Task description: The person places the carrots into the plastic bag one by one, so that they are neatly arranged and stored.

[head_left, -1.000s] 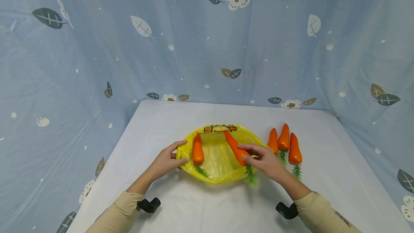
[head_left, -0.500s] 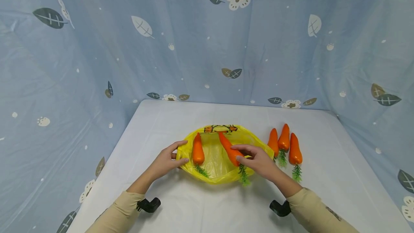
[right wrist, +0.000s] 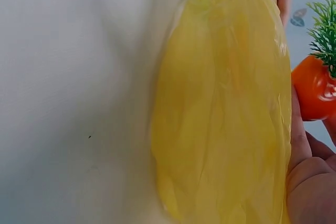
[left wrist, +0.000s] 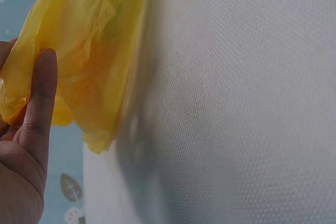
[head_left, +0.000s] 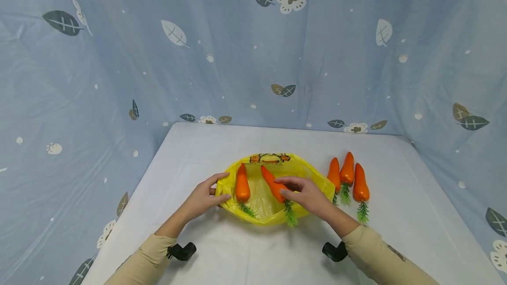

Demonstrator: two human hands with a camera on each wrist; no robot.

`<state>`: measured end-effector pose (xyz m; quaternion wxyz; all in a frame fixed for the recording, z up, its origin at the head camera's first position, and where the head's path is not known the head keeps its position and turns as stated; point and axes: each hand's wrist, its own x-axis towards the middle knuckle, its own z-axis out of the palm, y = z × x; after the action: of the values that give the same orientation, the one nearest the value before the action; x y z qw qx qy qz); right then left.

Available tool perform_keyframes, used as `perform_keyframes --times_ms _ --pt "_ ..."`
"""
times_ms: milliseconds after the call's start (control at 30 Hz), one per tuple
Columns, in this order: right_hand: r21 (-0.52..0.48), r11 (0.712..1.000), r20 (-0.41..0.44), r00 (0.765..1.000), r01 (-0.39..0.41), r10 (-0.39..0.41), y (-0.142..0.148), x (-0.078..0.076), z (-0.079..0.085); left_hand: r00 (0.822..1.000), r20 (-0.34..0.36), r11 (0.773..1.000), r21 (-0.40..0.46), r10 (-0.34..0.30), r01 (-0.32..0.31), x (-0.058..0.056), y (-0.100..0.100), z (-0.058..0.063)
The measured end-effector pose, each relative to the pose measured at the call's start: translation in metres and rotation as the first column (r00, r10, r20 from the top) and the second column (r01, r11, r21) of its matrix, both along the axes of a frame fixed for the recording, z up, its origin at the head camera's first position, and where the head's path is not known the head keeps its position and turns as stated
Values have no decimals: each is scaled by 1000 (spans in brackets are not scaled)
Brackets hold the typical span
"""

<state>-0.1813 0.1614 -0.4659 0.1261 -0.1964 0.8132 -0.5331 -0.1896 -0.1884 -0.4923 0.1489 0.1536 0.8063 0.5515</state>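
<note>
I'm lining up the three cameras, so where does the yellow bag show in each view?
Head: the yellow bag sits just below the picture's middle.
Left wrist: upper left, cut off by the top and left edges.
Right wrist: a tall shape right of the middle, reaching top and bottom.
Shared landmark: the left hand, at the bag's left side, at lower left, and partly at top right, respectively.

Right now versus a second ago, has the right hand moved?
Yes, leftward. Against the rightmost loose carrot on the table, the right hand has shifted left over the yellow bag, bringing the held carrot along.
</note>
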Motion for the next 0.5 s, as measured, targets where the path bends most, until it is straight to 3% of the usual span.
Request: perform_keyframes --times_ms 500 --pt "-4 1000 75 997 25 -24 -16 -7 -3 1000 -4 1000 12 -10 10 0 2 0"
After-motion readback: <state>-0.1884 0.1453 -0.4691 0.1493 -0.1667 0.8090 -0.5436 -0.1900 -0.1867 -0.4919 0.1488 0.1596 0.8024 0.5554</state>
